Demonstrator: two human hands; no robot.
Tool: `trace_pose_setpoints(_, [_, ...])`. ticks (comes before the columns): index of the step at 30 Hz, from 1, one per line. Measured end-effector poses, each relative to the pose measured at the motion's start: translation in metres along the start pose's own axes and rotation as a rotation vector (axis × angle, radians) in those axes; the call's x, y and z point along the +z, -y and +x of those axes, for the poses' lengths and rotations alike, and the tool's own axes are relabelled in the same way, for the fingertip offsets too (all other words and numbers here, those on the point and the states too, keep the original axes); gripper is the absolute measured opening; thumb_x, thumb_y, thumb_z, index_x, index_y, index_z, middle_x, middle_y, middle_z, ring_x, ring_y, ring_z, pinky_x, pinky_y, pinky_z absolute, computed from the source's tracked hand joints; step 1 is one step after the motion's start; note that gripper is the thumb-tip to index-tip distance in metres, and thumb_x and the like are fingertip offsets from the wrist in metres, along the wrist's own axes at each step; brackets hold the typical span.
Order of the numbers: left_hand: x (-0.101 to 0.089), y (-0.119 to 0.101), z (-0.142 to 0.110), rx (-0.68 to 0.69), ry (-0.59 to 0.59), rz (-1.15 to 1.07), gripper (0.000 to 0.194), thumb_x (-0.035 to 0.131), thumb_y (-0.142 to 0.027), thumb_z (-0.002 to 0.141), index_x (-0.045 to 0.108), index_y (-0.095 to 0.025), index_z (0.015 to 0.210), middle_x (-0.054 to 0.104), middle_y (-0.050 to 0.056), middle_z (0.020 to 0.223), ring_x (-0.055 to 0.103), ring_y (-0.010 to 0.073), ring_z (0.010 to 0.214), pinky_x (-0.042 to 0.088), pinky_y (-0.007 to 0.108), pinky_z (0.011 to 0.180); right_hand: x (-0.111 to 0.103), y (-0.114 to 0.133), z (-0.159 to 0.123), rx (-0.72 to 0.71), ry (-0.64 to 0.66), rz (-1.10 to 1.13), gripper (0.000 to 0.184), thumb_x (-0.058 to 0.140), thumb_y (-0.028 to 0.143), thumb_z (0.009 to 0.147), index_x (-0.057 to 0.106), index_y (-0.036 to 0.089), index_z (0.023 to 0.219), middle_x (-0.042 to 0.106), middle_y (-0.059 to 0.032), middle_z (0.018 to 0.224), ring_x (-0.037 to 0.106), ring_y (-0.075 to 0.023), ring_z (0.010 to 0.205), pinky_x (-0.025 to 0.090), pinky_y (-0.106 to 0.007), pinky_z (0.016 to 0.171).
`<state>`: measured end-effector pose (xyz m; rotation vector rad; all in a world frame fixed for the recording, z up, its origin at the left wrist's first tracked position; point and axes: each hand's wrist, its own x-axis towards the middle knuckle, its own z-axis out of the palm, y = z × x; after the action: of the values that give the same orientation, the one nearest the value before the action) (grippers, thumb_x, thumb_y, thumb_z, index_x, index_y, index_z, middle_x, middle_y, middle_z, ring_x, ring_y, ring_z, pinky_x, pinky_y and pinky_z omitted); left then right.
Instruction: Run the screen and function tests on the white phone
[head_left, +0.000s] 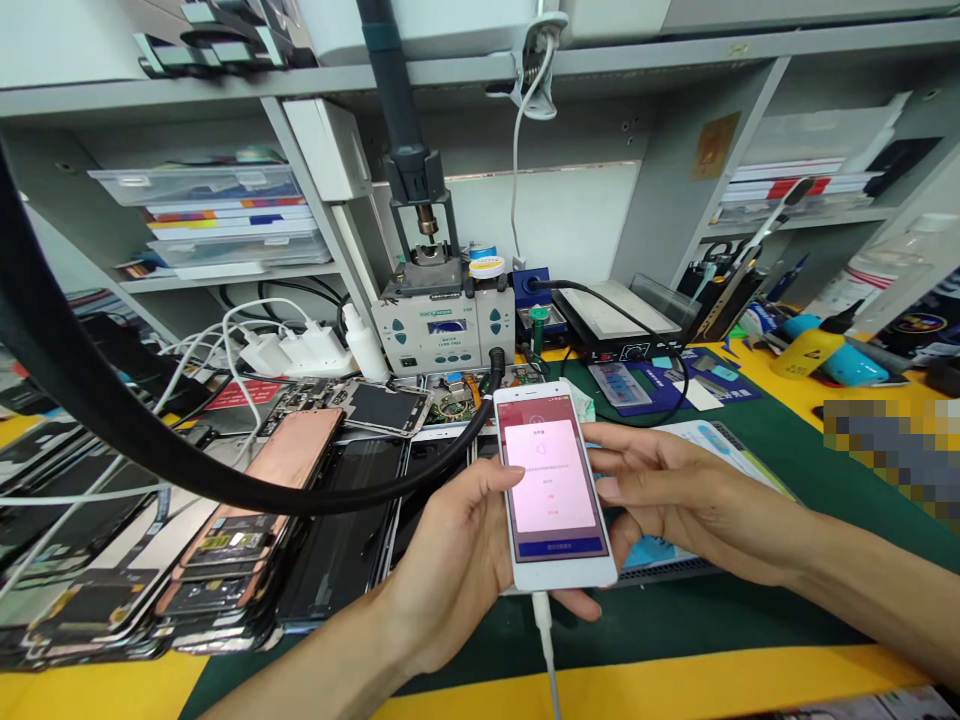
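Note:
A white smartphone is held upright over the bench, its lit screen showing a white pop-up box on a reddish background. My left hand wraps round the phone from the left and below, the thumb lying over the screen's left edge. At the phone's right edge is my right hand, its fingers curled behind and beside the case; how firmly they grip is partly hidden. A white charging cable is plugged into the phone's bottom end and runs down toward the front edge.
Stacked phone parts cover the left of the bench. A thick black hose arcs across in front, from a soldering rework station at the back. A yellow bottle stands at right. A green mat lies beneath.

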<state>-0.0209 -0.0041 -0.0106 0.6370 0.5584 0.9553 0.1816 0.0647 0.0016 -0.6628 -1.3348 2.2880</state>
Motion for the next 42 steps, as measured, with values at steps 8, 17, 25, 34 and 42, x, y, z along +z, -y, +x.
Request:
trace_pose_setpoints(8, [0.0007, -0.0002, -0.0018, 0.001, -0.005, 0.005, 0.053, 0.033, -0.035, 0.098, 0.065, -0.013, 0.134, 0.072, 0.019, 0.113, 0.070, 0.0272, 0.087, 0.060, 0.044, 0.071, 0.0014, 0.0013, 0.0002, -0.001, 0.006, -0.002, 0.059, 0.067, 0.016, 0.090, 0.052, 0.024, 0.147, 0.072, -0.0119, 0.110, 0.070, -0.0161, 0.080, 0.064, -0.029, 0.066])
trace_pose_setpoints(17, [0.0001, 0.0009, -0.0003, 0.009, 0.004, 0.005, 0.052, 0.034, -0.035, 0.097, 0.065, -0.013, 0.133, 0.073, 0.020, 0.112, 0.070, 0.0283, 0.088, 0.060, 0.045, 0.071, 0.0012, 0.0006, -0.0014, 0.005, -0.001, -0.014, 0.059, 0.067, 0.018, 0.091, 0.051, 0.026, 0.147, 0.072, -0.0109, 0.108, 0.070, -0.0170, 0.082, 0.064, -0.030, 0.066])
trace_pose_setpoints(25, [0.0019, 0.0001, -0.0021, 0.008, 0.007, -0.014, 0.051, 0.033, -0.033, 0.098, 0.066, -0.013, 0.132, 0.069, 0.021, 0.123, 0.069, 0.0326, 0.101, 0.061, 0.040, 0.068, -0.0004, 0.0006, -0.0006, 0.008, 0.003, -0.008, 0.060, 0.067, 0.019, 0.091, 0.051, 0.027, 0.148, 0.071, -0.0105, 0.109, 0.069, -0.0169, 0.082, 0.064, -0.030, 0.067])
trace_pose_setpoints(34, [-0.0015, 0.0026, -0.0013, 0.017, 0.008, -0.022, 0.048, 0.036, -0.030, 0.096, 0.065, -0.014, 0.131, 0.072, 0.018, 0.113, 0.070, 0.0269, 0.088, 0.062, 0.046, 0.072, 0.0001, 0.0002, -0.0006, 0.006, 0.002, -0.012, 0.058, 0.067, 0.019, 0.090, 0.052, 0.026, 0.146, 0.070, -0.0102, 0.108, 0.068, -0.0171, 0.083, 0.064, -0.030, 0.067])
trace_pose_setpoints(42, [-0.0013, 0.0036, -0.0021, 0.004, -0.049, -0.004, 0.046, 0.045, -0.021, 0.087, 0.063, -0.013, 0.129, 0.073, 0.016, 0.103, 0.072, 0.0307, 0.090, 0.062, 0.051, 0.072, -0.0005, -0.0008, -0.0028, 0.015, -0.002, -0.014, 0.060, 0.067, 0.020, 0.091, 0.050, 0.027, 0.148, 0.072, -0.0086, 0.106, 0.069, -0.0170, 0.083, 0.063, -0.030, 0.067])
